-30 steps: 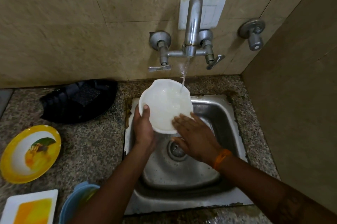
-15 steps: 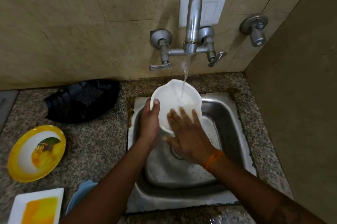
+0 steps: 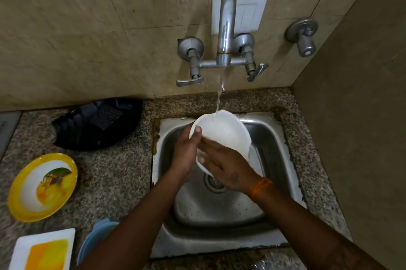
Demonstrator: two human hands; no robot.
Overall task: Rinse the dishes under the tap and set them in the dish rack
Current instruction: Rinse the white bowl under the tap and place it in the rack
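Your white plate (image 3: 224,132) is glossy and wet, tilted over the steel sink (image 3: 274,138), with the tap (image 3: 226,28) at 12 o'clock pouring water (image 3: 220,91) onto its far rim. Your left hand (image 3: 185,155) grasps its 9 o'clock edge, thumb on top. Your right hand (image 3: 226,166) lies flat, fingers straight, on its near face, hiding that part. At 9 o'clock sits a yellow plate (image 3: 41,186); the black rack (image 3: 96,123) looks dim.

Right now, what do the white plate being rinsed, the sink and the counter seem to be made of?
White plate: matte, opaque white, thin rim; probably melamine or plastic, though ceramic can't be ruled out.
Sink: brushed stainless steel, grey with soft reflections.
Counter: polished speckled stone, likely granite.
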